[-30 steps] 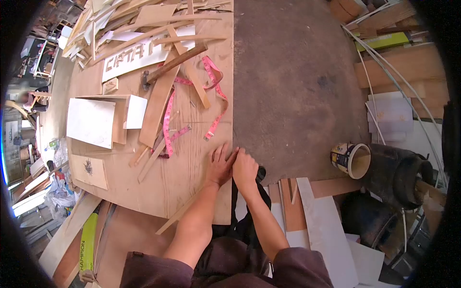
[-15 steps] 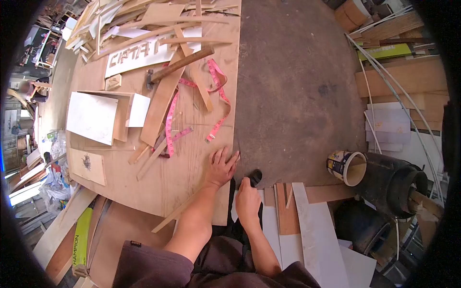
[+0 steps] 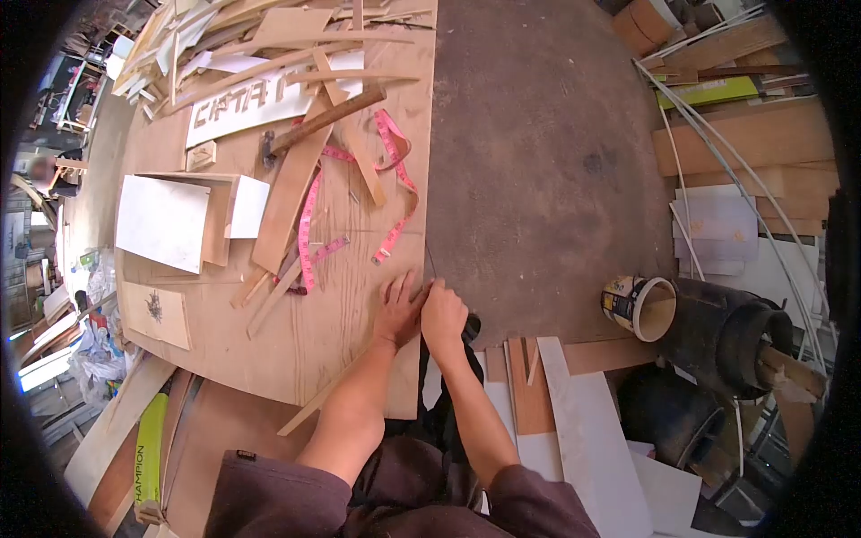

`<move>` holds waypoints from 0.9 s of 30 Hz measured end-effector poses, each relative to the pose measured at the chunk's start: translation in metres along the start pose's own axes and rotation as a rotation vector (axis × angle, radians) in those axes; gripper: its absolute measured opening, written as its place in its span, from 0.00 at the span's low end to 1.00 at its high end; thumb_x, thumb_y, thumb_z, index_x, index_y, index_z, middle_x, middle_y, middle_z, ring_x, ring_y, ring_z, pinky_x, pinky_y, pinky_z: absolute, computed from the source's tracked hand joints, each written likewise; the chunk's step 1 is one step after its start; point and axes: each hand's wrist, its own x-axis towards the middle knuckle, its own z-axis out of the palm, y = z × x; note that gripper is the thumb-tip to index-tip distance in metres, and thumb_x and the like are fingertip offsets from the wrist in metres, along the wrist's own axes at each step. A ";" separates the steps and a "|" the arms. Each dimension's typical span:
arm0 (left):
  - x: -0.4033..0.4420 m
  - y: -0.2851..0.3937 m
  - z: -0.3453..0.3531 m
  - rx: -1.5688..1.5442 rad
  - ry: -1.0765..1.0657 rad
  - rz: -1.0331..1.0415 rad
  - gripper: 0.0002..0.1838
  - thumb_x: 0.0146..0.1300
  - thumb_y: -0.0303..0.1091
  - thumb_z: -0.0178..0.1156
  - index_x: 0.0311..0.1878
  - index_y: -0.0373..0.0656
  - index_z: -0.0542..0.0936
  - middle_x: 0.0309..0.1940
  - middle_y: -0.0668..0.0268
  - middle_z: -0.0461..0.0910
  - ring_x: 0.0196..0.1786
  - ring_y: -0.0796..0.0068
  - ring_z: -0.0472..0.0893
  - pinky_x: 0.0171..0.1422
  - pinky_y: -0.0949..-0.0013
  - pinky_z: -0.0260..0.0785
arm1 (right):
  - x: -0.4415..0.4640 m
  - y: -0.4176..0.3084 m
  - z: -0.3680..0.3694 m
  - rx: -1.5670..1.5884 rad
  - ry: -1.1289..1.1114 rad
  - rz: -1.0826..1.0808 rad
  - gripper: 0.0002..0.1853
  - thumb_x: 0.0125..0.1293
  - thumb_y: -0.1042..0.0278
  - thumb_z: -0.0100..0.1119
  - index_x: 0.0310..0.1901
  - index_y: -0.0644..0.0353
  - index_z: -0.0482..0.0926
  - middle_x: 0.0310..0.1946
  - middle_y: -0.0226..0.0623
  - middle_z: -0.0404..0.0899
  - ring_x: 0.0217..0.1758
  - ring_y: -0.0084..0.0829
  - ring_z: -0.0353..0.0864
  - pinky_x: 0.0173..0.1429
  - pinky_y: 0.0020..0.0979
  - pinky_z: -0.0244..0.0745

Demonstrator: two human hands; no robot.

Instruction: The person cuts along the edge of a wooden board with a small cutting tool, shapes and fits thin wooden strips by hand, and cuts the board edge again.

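My left hand (image 3: 395, 311) lies on the plywood sheet (image 3: 359, 359) near its right edge, fingers stretched out and pressing on the wood. Close beside it, my right hand (image 3: 445, 314) is closed at that edge. A thin dark line (image 3: 430, 260) runs up from the right fist; what it belongs to is hidden by the fingers. Further up the sheet, a pink tape measure (image 3: 308, 224) lies in loose loops. A wooden-handled hammer (image 3: 327, 121) rests across flat wood strips.
A white box-like piece (image 3: 161, 220) and a pile of offcuts (image 3: 251, 45) occupy the sheet's left and far parts. On the right are a paint bucket (image 3: 619, 300), a black drum (image 3: 717, 332) and leaning boards. A person (image 3: 45, 175) is at the far left.
My right hand has moved up and slightly left along the sheet's edge, next to the left hand. The left hand stays on the wood. The view has shifted slightly.
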 end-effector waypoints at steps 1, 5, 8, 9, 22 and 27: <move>0.003 -0.003 -0.002 0.034 -0.030 0.013 0.26 0.62 0.40 0.61 0.65 0.59 0.76 0.67 0.56 0.68 0.69 0.59 0.65 0.73 0.49 0.53 | -0.004 0.000 -0.005 -0.025 -0.032 0.002 0.05 0.66 0.71 0.56 0.38 0.62 0.73 0.27 0.57 0.82 0.33 0.56 0.85 0.35 0.52 0.78; 0.007 -0.001 0.004 -0.112 0.021 -0.005 0.25 0.67 0.41 0.57 0.68 0.56 0.73 0.68 0.52 0.66 0.69 0.52 0.64 0.75 0.47 0.50 | -0.067 -0.005 -0.051 -0.067 -0.316 0.232 0.05 0.66 0.70 0.55 0.38 0.62 0.73 0.28 0.54 0.81 0.34 0.54 0.84 0.36 0.51 0.78; 0.005 0.002 -0.001 -0.059 0.093 -0.014 0.25 0.63 0.40 0.60 0.65 0.59 0.76 0.68 0.57 0.68 0.69 0.60 0.66 0.73 0.51 0.53 | -0.040 0.000 -0.020 -0.013 -0.084 0.088 0.05 0.65 0.70 0.56 0.37 0.62 0.72 0.28 0.55 0.81 0.34 0.55 0.84 0.35 0.51 0.78; 0.007 0.001 -0.007 -0.010 0.051 0.000 0.25 0.63 0.40 0.60 0.65 0.59 0.76 0.67 0.58 0.68 0.69 0.60 0.66 0.72 0.51 0.53 | -0.020 0.008 0.005 -0.080 0.030 0.006 0.06 0.69 0.69 0.50 0.39 0.61 0.75 0.26 0.49 0.83 0.30 0.50 0.86 0.33 0.46 0.81; 0.007 0.000 -0.009 -0.012 0.033 0.013 0.23 0.64 0.40 0.60 0.64 0.58 0.77 0.66 0.57 0.69 0.69 0.60 0.65 0.72 0.49 0.52 | -0.025 0.006 -0.013 -0.047 -0.084 -0.005 0.08 0.67 0.70 0.52 0.43 0.63 0.74 0.31 0.53 0.84 0.34 0.51 0.87 0.37 0.46 0.82; 0.003 0.001 0.001 -0.046 0.054 -0.006 0.24 0.64 0.39 0.60 0.65 0.57 0.76 0.67 0.57 0.68 0.69 0.59 0.65 0.72 0.48 0.52 | -0.067 -0.004 -0.036 -0.020 -0.113 0.120 0.04 0.65 0.72 0.55 0.36 0.63 0.72 0.27 0.56 0.81 0.33 0.56 0.84 0.35 0.51 0.78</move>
